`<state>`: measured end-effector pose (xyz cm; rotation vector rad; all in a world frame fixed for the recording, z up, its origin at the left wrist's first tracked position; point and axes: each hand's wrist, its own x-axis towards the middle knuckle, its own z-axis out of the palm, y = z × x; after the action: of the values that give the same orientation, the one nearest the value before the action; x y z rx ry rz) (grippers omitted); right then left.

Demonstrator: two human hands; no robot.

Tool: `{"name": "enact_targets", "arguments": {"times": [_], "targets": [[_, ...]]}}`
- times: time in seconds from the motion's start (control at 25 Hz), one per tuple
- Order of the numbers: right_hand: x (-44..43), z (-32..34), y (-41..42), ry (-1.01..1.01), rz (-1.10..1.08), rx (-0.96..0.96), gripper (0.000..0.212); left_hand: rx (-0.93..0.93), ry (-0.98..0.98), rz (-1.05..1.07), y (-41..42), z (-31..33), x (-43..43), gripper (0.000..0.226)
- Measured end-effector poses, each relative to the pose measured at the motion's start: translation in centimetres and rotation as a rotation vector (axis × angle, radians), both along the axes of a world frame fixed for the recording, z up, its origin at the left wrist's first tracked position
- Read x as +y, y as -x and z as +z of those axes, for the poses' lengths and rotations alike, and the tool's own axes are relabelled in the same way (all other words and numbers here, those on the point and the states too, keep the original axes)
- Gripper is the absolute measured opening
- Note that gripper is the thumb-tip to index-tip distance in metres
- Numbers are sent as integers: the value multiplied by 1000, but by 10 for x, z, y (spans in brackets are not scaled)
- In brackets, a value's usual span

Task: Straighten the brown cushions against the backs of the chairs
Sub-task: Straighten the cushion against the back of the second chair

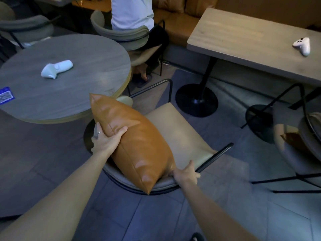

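A brown leather cushion point(137, 145) stands on edge along the curved grey back of a chair point(163, 184) with a beige seat point(180, 133). My left hand point(107, 138) grips the cushion's upper left edge, thumb on its front. My right hand point(185, 174) holds the cushion's lower right corner, right by the chair's back rim and black armrest bar. A second brown cushion point(293, 140) lies partly hidden on the chair at the right edge.
A round grey table point(83, 94) with a white controller point(56, 68) stands just left of the chair. A rectangular wooden table point(243, 40) with another controller point(303, 45) is at the right. A seated person point(132, 13) occupies the chair behind.
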<state>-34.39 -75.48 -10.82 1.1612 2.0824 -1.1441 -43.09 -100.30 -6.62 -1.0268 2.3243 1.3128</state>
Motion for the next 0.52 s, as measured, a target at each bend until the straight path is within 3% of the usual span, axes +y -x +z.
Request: {"name": "enact_targets", "arguments": {"times": [0.28,0.52], "targets": [[26,5,3,17,48,49,74,-14,19,31,3,0,17,134],[94,10,33,22,69,114,92,-13,17,4,16,2,77,135]]}}
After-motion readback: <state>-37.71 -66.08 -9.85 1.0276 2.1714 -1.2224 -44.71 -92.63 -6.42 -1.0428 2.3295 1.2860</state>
